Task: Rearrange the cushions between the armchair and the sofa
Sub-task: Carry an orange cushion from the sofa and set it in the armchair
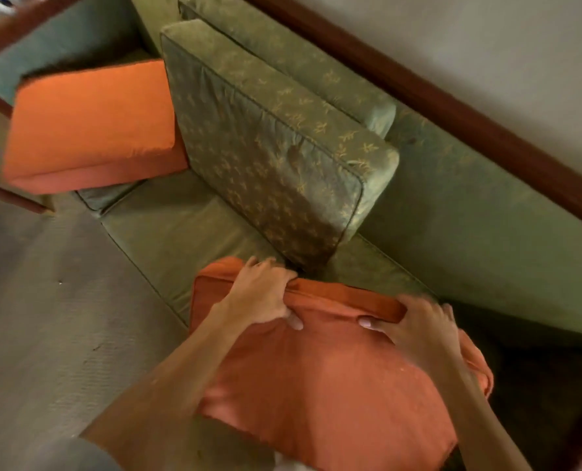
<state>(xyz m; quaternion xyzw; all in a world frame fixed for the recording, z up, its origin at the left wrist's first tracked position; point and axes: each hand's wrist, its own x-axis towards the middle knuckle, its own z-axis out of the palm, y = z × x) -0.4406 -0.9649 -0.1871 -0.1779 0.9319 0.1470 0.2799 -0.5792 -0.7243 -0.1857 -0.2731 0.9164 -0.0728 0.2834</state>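
Note:
An orange cushion (323, 379) lies tilted in front of me over the green sofa seat (167, 229). My left hand (262, 294) grips its top edge near the left corner. At the same edge, further right, my right hand (418, 328) holds on, thumb on the front face. A thick green patterned cushion (265, 144) stands tilted against the sofa back (469, 178). A second orange cushion (89, 124) rests at the far left end of the sofa, overhanging the seat.
A dark wooden rail (435, 93) runs along the top of the sofa back below a pale wall. Wooden armrest bars (7, 195) stand at the left. Grey carpet (44, 300) covers the floor to the left of the sofa.

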